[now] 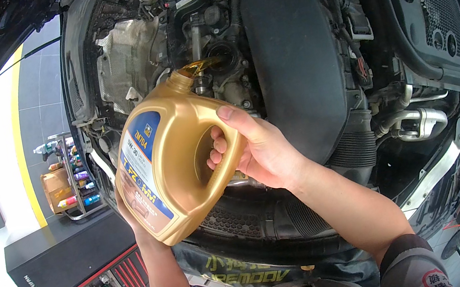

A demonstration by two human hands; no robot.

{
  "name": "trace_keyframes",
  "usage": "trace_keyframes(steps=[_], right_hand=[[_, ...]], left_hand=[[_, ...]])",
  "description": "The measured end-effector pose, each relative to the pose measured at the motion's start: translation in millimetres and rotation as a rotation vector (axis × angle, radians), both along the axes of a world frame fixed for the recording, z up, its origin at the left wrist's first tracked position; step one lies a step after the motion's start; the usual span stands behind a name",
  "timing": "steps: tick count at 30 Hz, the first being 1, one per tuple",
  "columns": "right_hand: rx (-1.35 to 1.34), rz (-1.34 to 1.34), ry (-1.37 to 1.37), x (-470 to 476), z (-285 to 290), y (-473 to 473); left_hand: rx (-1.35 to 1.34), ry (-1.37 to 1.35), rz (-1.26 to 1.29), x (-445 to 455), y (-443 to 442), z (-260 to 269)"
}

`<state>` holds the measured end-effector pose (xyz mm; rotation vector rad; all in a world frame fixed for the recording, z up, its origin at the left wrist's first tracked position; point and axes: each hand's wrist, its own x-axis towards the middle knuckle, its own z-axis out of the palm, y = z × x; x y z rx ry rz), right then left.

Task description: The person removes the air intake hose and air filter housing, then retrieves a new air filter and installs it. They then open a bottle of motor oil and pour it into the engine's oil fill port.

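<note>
A gold plastic jug of 5W-30 motor oil is tilted over the engine bay. Amber oil streams from its uncapped neck into the round oil filler opening of the engine. My right hand is closed round the jug's handle, thumb on top. Behind the label side, my left hand supports the jug's lower body; its fingers are hidden by the jug. Just right of the filler opening lies a large black engine air box.
A corrugated air hose and metal pipes lie at the right. A dark printed fender cover hangs over the car's front edge. At the left stand a bottle rack and a black tool cabinet.
</note>
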<state>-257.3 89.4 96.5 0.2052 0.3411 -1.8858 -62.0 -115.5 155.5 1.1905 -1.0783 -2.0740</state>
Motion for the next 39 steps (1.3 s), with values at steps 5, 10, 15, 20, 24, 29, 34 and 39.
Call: trace_keyframes(steps=[5,10,15,20,24,29,34,39], right_hand=[[-0.014,0.023,0.001,0,-2,-1],[-0.018,0.008,-0.01,1,-3,0],[-0.02,0.011,-0.011,1,-4,-1],[-0.026,0.006,-0.015,1,-5,-1],[-0.027,0.007,-0.012,1,-5,-1],[-0.028,-0.001,-0.014,1,-6,-1],[-0.033,-0.002,-0.025,1,-7,-2],[-0.04,0.002,-0.027,0,-8,-1]], left_hand=[[0.007,0.033,-0.028,-1,-2,1],[0.034,0.016,0.011,-3,6,6],[0.072,0.031,0.003,-1,7,9],[0.09,0.048,-0.002,2,-1,6],[0.069,0.069,-0.05,2,-3,5],[0.074,0.107,-0.076,5,-4,4],[0.092,0.077,-0.062,7,-17,0],[0.079,0.036,-0.048,3,-10,5]])
